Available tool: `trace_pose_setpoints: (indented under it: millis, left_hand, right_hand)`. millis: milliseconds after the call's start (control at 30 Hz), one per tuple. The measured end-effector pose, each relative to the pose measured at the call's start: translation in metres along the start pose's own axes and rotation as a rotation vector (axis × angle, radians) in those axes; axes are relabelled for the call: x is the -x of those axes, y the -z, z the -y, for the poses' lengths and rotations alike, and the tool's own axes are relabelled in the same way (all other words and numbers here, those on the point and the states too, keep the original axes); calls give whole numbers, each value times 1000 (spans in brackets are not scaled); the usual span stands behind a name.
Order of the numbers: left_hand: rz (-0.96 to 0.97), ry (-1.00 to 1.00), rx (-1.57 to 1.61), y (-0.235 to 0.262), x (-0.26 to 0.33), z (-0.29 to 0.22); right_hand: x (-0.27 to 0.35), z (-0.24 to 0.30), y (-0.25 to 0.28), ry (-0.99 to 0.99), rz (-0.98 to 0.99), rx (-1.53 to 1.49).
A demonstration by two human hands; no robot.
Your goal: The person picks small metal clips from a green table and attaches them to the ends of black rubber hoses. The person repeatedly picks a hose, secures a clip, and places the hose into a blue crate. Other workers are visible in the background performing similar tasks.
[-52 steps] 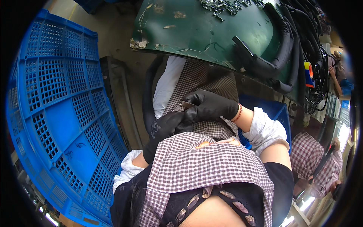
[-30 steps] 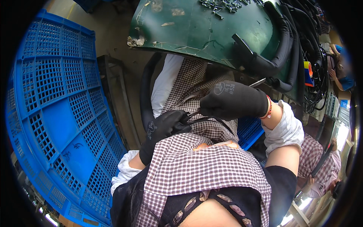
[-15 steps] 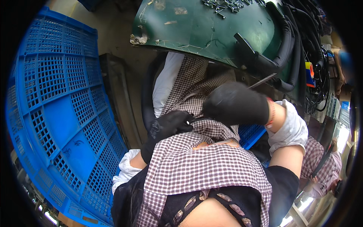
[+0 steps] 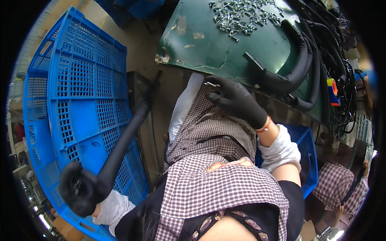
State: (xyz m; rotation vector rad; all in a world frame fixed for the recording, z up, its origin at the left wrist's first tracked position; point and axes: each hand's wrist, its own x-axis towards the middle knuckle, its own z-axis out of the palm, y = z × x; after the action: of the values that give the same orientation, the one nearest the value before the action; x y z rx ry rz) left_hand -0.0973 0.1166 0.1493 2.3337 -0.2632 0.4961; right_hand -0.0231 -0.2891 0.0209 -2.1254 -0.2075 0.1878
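Note:
My left hand (image 4: 78, 189), in a black glove, is out at the left beside the blue crate, closed around the lower end of a long black padded tube (image 4: 124, 138). The tube slants up and to the right across the crate's mesh side, and its thin far end is dark and hard to make out. Over my lap, near the table's front edge, my right hand (image 4: 237, 100), also black-gloved, has its fingers curled. A small shiny metal piece (image 4: 212, 84) sticks out at its fingertips; the rest of that piece is hidden.
A tall blue mesh crate (image 4: 86, 108) stands at my left. The green table (image 4: 201, 48) ahead bears a heap of bolts (image 4: 245, 18) and several bent black padded tubes (image 4: 297, 76). Another blue crate (image 4: 311, 160) is by my right side. A person (image 4: 337, 184) in checked clothes works at the right.
My left hand has swung from my lap out to the left with the black padded tube. My right hand has moved up toward the table; the thin metal rod behind it no longer shows.

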Motion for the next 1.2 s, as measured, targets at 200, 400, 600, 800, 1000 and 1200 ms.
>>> trace_pose_setpoints:
  millis: [200,400,600,800,1000,1200]
  left_hand:
    - [-6,-63,528,-7,-1,-19]
    - [-168,119,175,-14,-33,32]
    - [367,-148,24,-174,-6,17]
    - [622,201,573,-236,10,-16]
    - [610,368,582,-219,-2,20]
    - [618,279,601,-222,-15,19]
  right_hand:
    - [-10,-25,-13,-51,86,-831]
    - [28,-28,10,-148,132,-694]
    - [24,13,1,-63,128,-325]
    - [-5,36,6,109,115,186]
    - [-66,53,97,-44,-120,730]
    - [-141,-80,121,-125,13,1016]
